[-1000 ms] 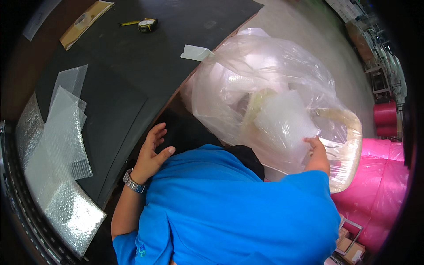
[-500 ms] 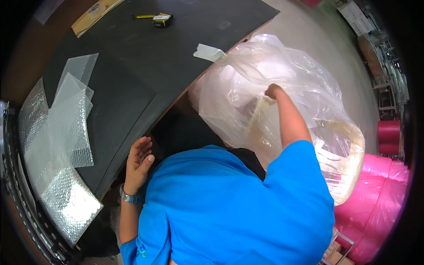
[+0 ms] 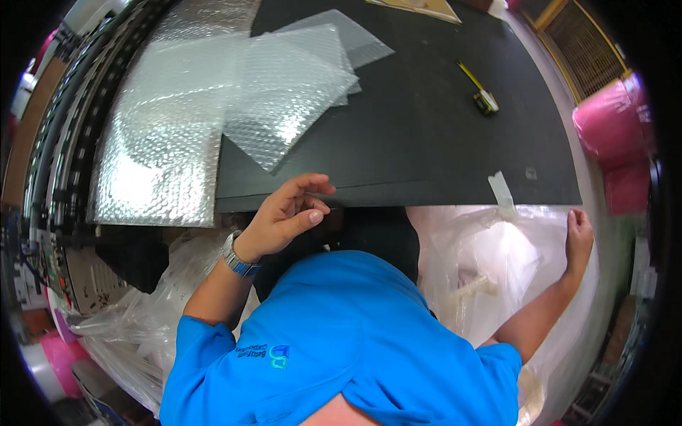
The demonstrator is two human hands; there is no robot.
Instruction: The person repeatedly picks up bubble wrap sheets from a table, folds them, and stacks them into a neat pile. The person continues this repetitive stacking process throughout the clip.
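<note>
my left hand (image 3: 293, 213) hung half open over the near edge of a black table (image 3: 426, 142), fingers loosely curved, holding nothing. my right hand (image 3: 580, 233) was by the table's near right corner, fingers curled at the upper edge of a clear plastic bag (image 3: 451, 245); whether they gripped it i could not tell. the bag hung below the table edge, beneath a whitish tape strip (image 3: 501, 192). bubble wrap sheets (image 3: 284, 92) overlapped on the table's left.

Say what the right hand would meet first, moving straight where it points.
Probably the black table at its near right corner, ahead of the right hand, though depth is unclear and it might miss.
</note>
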